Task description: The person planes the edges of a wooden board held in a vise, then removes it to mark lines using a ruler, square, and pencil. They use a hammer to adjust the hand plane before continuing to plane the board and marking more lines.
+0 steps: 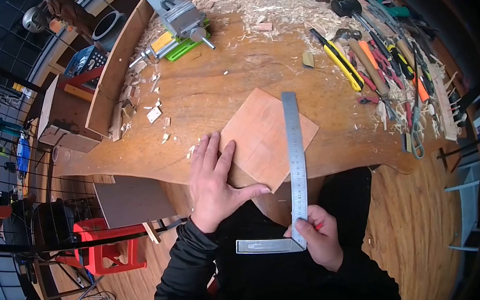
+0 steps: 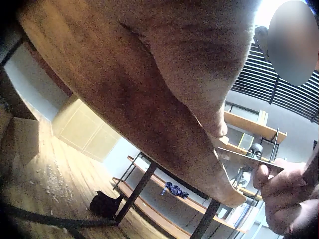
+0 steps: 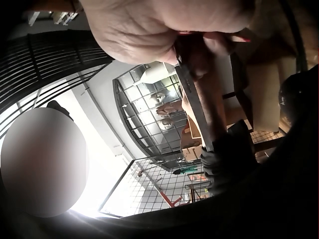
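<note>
A thin square wooden board [image 1: 260,134] lies turned cornerwise at the table's near edge. My left hand [image 1: 213,174] rests on its left side with fingers stretched forward and the thumb along the near corner. My right hand [image 1: 323,238] grips a metal try square [image 1: 297,151] at the corner where blade and stock meet. The graduated blade reaches forward across the board's right part, while the stock [image 1: 267,247] points left over my lap. Something slim and red [image 3: 241,39] also sticks out from the right hand; its far part is hidden by the fingers.
A vise [image 1: 183,23] with a green base is fixed at the back left. Chisels, a yellow utility knife [image 1: 343,64], a mallet [image 1: 346,7] and scissors [image 1: 415,141] crowd the right. Wood shavings [image 1: 258,2] cover the back. A red stool [image 1: 111,248] stands below left.
</note>
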A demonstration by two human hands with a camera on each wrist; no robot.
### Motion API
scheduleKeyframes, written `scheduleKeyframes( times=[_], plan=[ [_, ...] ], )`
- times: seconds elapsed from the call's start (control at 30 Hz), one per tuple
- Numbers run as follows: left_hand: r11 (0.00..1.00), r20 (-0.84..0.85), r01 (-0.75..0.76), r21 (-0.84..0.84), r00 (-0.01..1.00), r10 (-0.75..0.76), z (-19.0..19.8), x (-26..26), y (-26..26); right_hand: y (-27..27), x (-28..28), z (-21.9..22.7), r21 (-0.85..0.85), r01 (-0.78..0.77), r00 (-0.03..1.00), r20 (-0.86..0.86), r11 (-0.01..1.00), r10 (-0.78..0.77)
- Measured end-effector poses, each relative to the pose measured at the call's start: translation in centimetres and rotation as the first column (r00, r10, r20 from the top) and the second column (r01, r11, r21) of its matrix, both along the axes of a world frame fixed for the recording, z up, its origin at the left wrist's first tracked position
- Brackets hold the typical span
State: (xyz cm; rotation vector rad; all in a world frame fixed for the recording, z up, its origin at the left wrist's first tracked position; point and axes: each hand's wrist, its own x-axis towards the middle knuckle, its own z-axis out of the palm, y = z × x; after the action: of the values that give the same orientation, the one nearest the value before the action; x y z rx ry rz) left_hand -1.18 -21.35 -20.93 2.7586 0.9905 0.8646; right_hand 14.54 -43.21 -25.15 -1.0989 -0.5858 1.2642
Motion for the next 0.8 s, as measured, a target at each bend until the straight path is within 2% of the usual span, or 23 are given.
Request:
scheduleKeyframes(
  times=[0.27,0.43,0.8],
  plan=[
    [1.0,0.01,0.004,0.013,1.0,-0.004,0.0,0.03,0.08,-0.22,0.06,0.32,-0.008,0.004,1.0,-0.001,1.0,-0.004],
    [1.0,0.013,0.005,0.018,1.0,-0.005,-0.04,-0.02,0.1,-0.21,-0.04,0.09,0.006,0.064,0.997,-0.038,0.998,-0.064],
    [1.0,0.02,0.001,-0.008,1.0,-0.001,0.16,0.04,-0.04,-0.14,0.2,0.06,0.005,0.034,0.999,-0.027,0.999,-0.034]
  ],
)
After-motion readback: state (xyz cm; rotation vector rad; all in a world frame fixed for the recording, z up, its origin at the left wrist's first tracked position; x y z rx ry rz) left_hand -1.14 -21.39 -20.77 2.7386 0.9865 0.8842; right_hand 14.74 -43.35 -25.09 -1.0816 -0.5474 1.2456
